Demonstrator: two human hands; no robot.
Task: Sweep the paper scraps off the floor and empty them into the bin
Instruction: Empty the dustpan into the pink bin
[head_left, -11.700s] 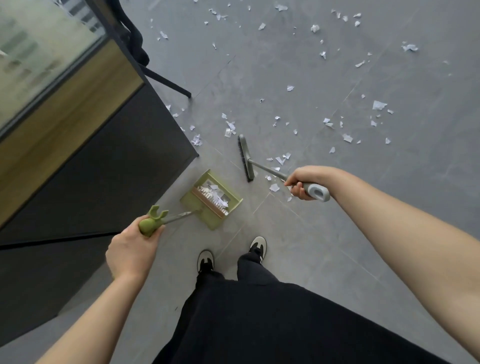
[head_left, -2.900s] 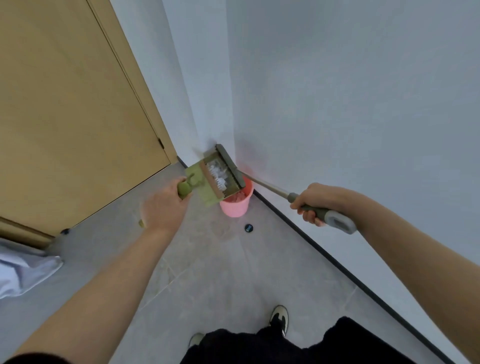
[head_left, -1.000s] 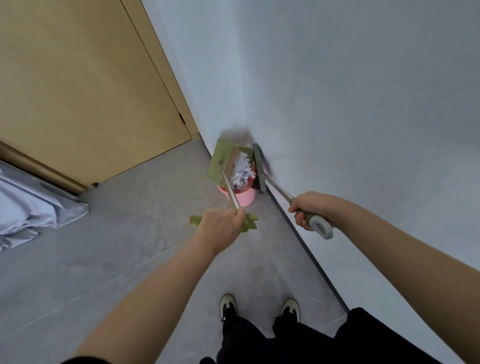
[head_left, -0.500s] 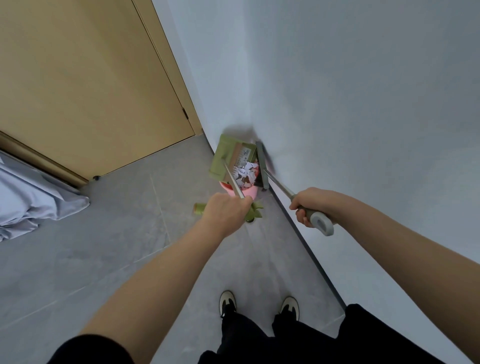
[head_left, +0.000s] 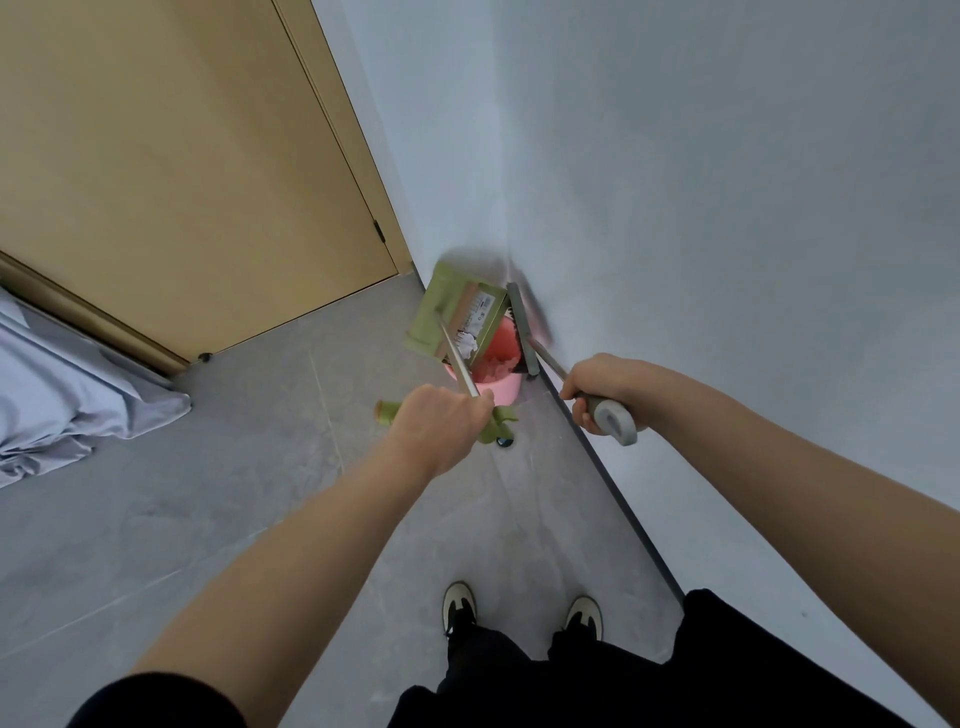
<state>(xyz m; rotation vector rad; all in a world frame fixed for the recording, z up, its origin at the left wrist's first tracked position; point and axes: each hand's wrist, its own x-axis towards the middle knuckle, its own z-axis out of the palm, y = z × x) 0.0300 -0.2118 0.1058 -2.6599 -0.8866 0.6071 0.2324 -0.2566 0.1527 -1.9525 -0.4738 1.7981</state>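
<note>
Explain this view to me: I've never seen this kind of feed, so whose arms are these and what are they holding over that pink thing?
No machine here: a person wears a camera on the head, looking down past their own arms and shoes. The left hand grips the green dustpan's handle and tips the dustpan over the pink bin in the wall corner; white paper scraps sit at its lip. The right hand grips the broom, its head beside the bin. A wooden door and pale cloth lie left.
</note>
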